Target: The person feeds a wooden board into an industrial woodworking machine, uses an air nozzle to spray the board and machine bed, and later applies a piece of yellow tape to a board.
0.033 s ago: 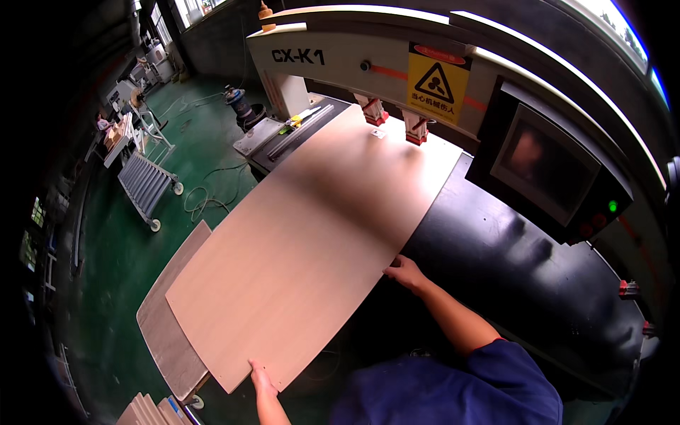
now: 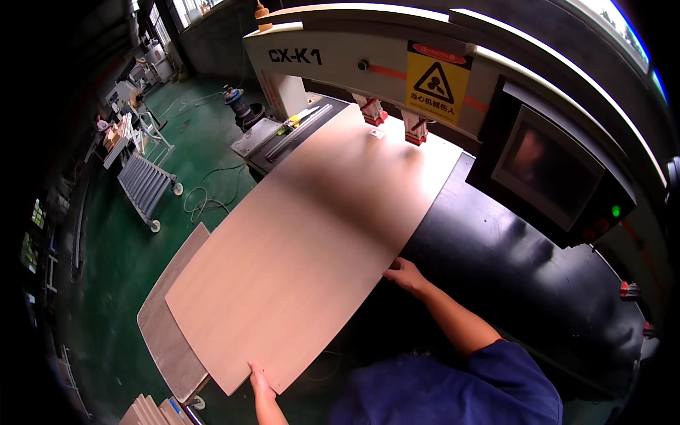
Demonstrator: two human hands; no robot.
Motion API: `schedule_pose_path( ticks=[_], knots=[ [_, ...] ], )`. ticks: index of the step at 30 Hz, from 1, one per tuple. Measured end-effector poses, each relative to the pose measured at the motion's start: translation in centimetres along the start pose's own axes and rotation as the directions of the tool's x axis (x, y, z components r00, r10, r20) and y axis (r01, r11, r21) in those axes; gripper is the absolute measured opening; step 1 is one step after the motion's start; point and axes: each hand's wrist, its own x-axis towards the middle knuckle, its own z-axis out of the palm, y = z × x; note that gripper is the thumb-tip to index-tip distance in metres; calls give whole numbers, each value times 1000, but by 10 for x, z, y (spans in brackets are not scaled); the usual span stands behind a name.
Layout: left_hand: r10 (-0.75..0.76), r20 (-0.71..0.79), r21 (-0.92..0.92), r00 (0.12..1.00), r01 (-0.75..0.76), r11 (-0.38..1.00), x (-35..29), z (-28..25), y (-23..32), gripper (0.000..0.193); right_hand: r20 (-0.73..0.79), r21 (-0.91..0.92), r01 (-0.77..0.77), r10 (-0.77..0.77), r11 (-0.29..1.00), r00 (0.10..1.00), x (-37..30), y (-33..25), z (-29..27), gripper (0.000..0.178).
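1. The pale board [image 2: 283, 255] stretches forward and rightward from the left hand's [image 2: 262, 382] fingers, its long axis running to the red-tipped machine feet [image 2: 415, 129].
2. Those left fingers pinch its near end, one digit lying on top.
3. The right hand [image 2: 406, 275] meets the long right edge, board to the left of its fingers; it is the nearer hand to the feet. Its fingertips are partly hidden, so I cannot tell whether they pinch.
4. Beyond the right fingers, rightward, spreads the black table [image 2: 482, 234].
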Motion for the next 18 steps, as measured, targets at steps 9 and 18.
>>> schedule_pose_path(
  ticks=[9,18],
  knots=[
    [388,-460,789,799,167,592,-29,38,9,64,97,10,-98,96,995,991,0,-7,-6,51],
    [259,-537,778,803,353,520,-21,53,27,78,-119,-284,-197,169,938,978,42,-13,-45,36]
  ],
)
